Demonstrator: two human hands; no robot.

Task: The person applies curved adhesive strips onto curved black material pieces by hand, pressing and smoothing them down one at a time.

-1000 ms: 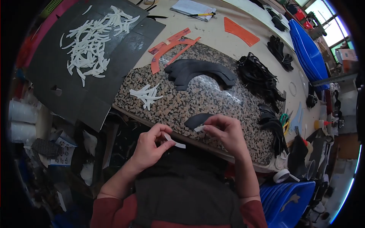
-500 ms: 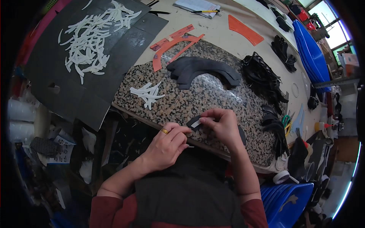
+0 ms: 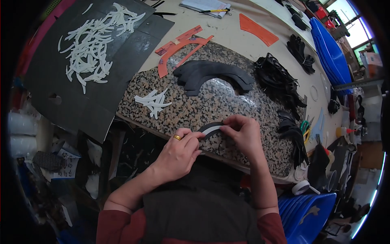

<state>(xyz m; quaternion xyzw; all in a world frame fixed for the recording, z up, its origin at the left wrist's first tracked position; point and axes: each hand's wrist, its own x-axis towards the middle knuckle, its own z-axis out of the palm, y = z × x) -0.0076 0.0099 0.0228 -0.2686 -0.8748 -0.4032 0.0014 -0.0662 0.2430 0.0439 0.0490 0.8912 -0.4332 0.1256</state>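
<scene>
A curved black strip lies at the near edge of the speckled stone slab, with a narrow white strip along its top. My left hand, with a gold ring, has its fingers closed at the strip's left end. A small pale tip sticks out below those fingers; what it belongs to is hidden. At the other end, the thumb and forefinger of my right hand pinch the white strip against the black one. Beyond my hands lie a small pile of white strips and stacked black curved pieces.
Many white strips are heaped on a dark board at left. Orange templates lie toward the back. Bundles of black strips line the right side, near green-handled scissors. Blue bins stand lower right.
My right hand has moved slightly right and up along the strip. More of the white strip now shows, lying along the black piece's curve. The left hand has barely moved.
</scene>
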